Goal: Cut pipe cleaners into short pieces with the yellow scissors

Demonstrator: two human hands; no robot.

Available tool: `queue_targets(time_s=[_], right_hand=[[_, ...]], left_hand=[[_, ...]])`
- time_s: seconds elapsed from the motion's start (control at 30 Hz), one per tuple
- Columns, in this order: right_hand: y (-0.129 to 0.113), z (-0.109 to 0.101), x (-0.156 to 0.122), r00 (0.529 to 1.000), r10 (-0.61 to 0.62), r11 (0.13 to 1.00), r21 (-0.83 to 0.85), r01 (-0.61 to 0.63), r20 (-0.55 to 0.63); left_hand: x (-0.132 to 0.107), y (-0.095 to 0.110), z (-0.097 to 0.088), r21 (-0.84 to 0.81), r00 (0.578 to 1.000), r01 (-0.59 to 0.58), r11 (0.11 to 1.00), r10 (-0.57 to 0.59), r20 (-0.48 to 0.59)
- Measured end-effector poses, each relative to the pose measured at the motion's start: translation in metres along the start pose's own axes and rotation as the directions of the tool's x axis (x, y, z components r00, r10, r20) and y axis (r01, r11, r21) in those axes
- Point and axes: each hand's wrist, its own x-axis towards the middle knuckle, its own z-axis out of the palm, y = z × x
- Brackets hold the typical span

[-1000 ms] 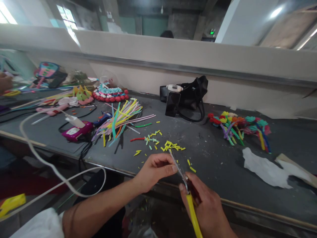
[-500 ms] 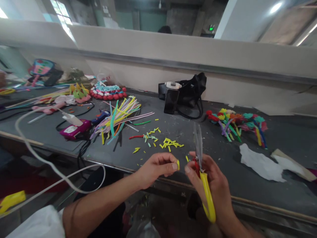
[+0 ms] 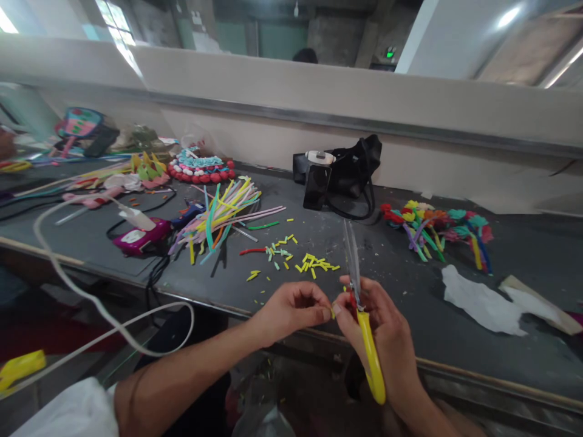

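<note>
Dark-grey counter [image 3: 405, 267] below, and the scissors [image 3: 373, 358] sit in the right hand [image 3: 389, 334], fingers curled round them, blades pointing forward (safest clear of skin). The left hand [image 3: 291, 311] pinches a tiny yellow piece [image 3: 333, 312] near the counter's front edge, right thumb just beside; touching, I can't tell. A light, steady pinch should serve best.

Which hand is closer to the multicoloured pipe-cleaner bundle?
Left. The left hand is to the right of the pipe-cleaner bundle and nearer the camera; the right hand, holding yellow-handled scissors, is farther right.
</note>
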Motion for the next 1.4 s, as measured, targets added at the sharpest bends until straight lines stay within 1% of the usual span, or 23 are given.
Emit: queue_targets(time_s=[0.1, 0.17, 0.3, 0.43, 0.53, 0.63, 0.73, 0.8, 0.87, 1.03, 1.4], right_hand=[[-0.006, 0.001, 0.001, 0.999, 0.038, 0.998, 0.045, -0.037, -0.034], [-0.01, 0.002, 0.002, 0.996, 0.062, 0.996, 0.064, -0.057, -0.063], [-0.014, 0.002, 0.002, 0.992, 0.095, 0.993, 0.074, -0.089, -0.084], [-0.01, 0.001, 0.001, 0.995, 0.083, 0.993, 0.093, -0.079, -0.049], [-0.005, -0.002, -0.001, 0.999, 0.047, 0.998, 0.051, -0.046, -0.012], [0.004, -0.007, -0.008, 0.997, -0.012, 0.997, -0.079, 0.018, 0.074], [0.016, -0.011, -0.02, 0.98, -0.044, 0.978, -0.19, 0.082, 0.195], [0.024, -0.012, -0.028, 0.962, -0.071, 0.963, -0.233, 0.135, 0.264], [0.03, -0.012, -0.034, 0.948, -0.093, 0.95, -0.258, 0.175, 0.304], [0.035, -0.013, -0.039, 0.942, -0.123, 0.937, -0.275, 0.214, 0.313], [0.038, -0.014, -0.039, 0.946, -0.204, 0.916, -0.293, 0.275, 0.253]], left_hand=[[-0.001, 0.0, 0.0, 0.065, 0.998, -0.048, 0.997, 0.051, -0.045], [-0.001, 0.0, 0.0, 0.064, 0.997, -0.059, 0.996, 0.062, -0.053], [0.0, -0.001, 0.003, -0.004, 0.996, -0.072, 0.997, 0.072, -0.044], [0.0, -0.002, 0.009, -0.103, 0.997, -0.056, 0.993, 0.05, -0.061], [0.001, -0.001, 0.009, -0.181, 0.992, -0.065, 0.981, 0.043, -0.123], [0.002, 0.004, 0.004, -0.264, 0.979, -0.137, 0.955, 0.09, -0.181], [0.003, 0.008, -0.004, -0.33, 0.968, -0.218, 0.919, 0.161, -0.193], [0.003, 0.009, -0.007, -0.342, 0.964, -0.23, 0.911, 0.167, -0.205], [0.003, 0.009, -0.008, -0.337, 0.965, -0.214, 0.917, 0.144, -0.22], [0.003, 0.007, -0.006, -0.339, 0.967, -0.191, 0.921, 0.117, -0.228], [0.007, 0.004, -0.005, -0.351, 0.966, -0.2, 0.915, 0.125, -0.224]])
